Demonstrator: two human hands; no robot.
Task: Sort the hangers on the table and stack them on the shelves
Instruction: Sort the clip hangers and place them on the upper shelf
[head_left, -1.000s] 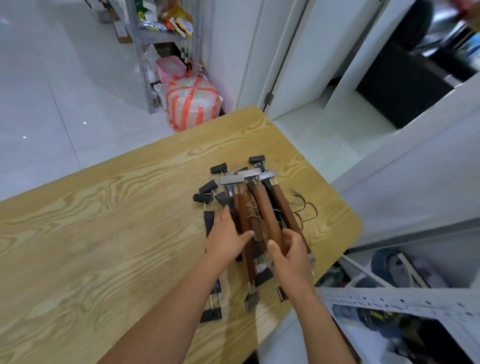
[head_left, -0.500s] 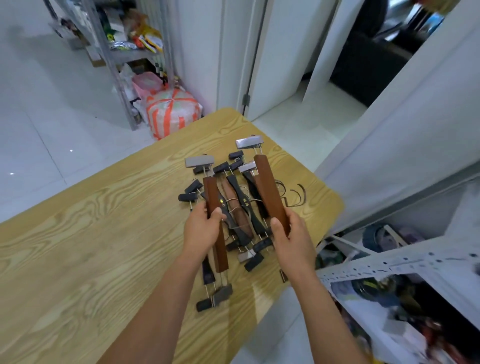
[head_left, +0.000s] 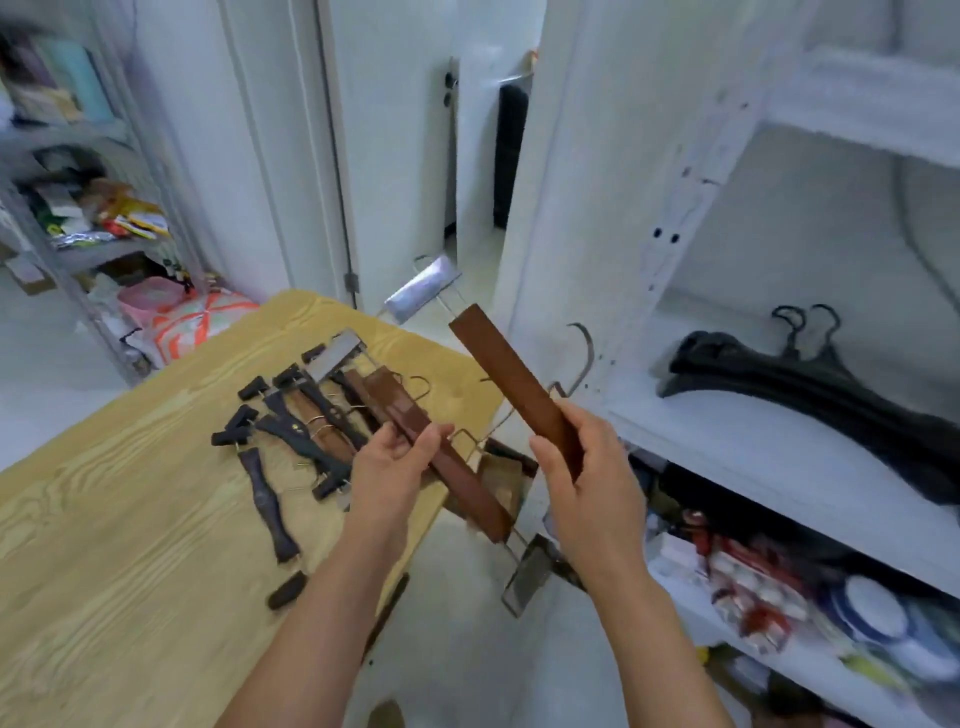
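Note:
My right hand (head_left: 587, 478) grips a brown wooden clip hanger (head_left: 511, 379) near its lower end and holds it up, slanted, between the table and the white shelves (head_left: 769, 457); its metal clip points up and left. My left hand (head_left: 397, 467) holds a second brown wooden clip hanger (head_left: 457, 473) over the table's right edge, its lower metal clip hanging past the edge. A pile of dark and brown clip hangers (head_left: 306, 421) lies on the wooden table (head_left: 119, 519). Black hangers (head_left: 810, 384) lie stacked on the middle shelf.
A lower shelf (head_left: 779, 597) on the right holds packets and plates. At the back left stands a metal rack (head_left: 78, 208) full of goods, with an orange-striped sack (head_left: 202, 322) at its foot. A white door (head_left: 395, 156) stands behind the table.
Both hands have lifted their brown hangers off the pile and carried them right, towards the shelves. The view has swung right, and the shelves now show.

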